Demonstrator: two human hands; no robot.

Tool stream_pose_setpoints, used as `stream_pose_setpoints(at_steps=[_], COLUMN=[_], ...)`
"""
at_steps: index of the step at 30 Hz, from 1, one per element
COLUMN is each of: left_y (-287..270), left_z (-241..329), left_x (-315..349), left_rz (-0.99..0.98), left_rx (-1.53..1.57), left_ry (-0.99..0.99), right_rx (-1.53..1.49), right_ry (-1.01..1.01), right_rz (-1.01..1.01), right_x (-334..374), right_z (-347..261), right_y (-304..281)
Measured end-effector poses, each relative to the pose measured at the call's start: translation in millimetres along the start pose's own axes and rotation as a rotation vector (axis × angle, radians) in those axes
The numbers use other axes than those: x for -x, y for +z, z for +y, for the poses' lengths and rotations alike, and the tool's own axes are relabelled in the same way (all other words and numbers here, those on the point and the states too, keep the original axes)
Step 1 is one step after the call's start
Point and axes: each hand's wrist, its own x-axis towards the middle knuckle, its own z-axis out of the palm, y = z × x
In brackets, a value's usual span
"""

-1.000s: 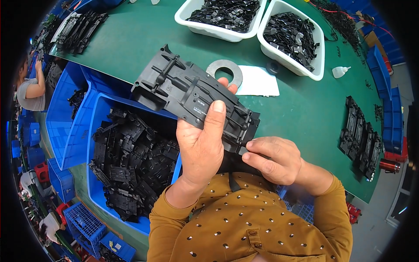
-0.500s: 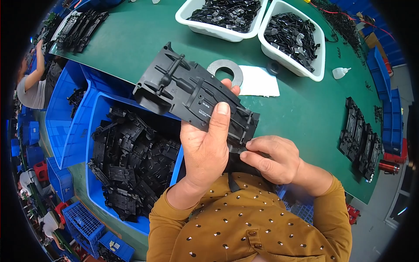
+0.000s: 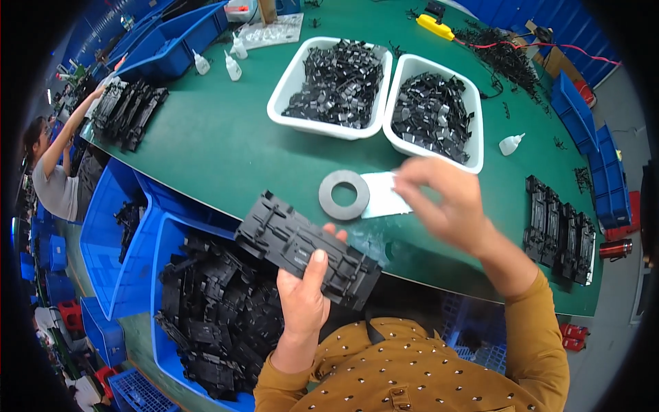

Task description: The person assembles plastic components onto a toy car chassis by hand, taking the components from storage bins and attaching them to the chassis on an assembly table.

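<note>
My left hand (image 3: 304, 302) is closed round a flat black moulded plastic part (image 3: 292, 240), thumb on its ribbed upper face. The part is tilted, held over the table's front edge. My right hand (image 3: 443, 199) hovers over the table beside a white sheet (image 3: 379, 195) and overlaps its right edge. Motion blurs its fingers, so whether they hold anything cannot be made out. A dark grey ring (image 3: 328, 196), like a tape roll, lies against the sheet's left side. Farther back are two white tubs, one on the left (image 3: 317, 128) and one on the right (image 3: 427, 154), filled with small black pieces.
Below left, a blue bin (image 3: 155, 292) holds many black plastic parts (image 3: 213, 309). Similar parts stand in rows at the table's right (image 3: 559, 230) and far left (image 3: 130, 113). A white squeeze bottle (image 3: 510, 144) stands right of the tubs. Another person (image 3: 58, 182) reaches across at left.
My right hand has left the part's near end and moved up and right to the white sheet. My left hand has lowered the part slightly in view; the view takes in more of the table.
</note>
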Motion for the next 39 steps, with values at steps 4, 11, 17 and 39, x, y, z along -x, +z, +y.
stream_pose_setpoints(at_steps=[4, 11, 17, 39], left_y=[-9, -18, -26, -17], left_z=[1, 3, 2, -9], left_x=[3, 4, -1, 6], left_rz=[-0.022, 0.018, -0.006, 0.002], left_rx=[0.007, 0.031, 0.064, 0.019], left_ry=[-0.038, -0.051, -0.07, -0.057], right_rx=[0.205, 0.261, 0.298, 0.336], right_ry=[0.063, 0.378, 0.445, 0.4], right_rz=[-0.122, -0.341, -0.388, -0.45], right_x=[-67, -121, -120, -112], right_z=[57, 116, 120, 117], right_y=[27, 85, 100, 95])
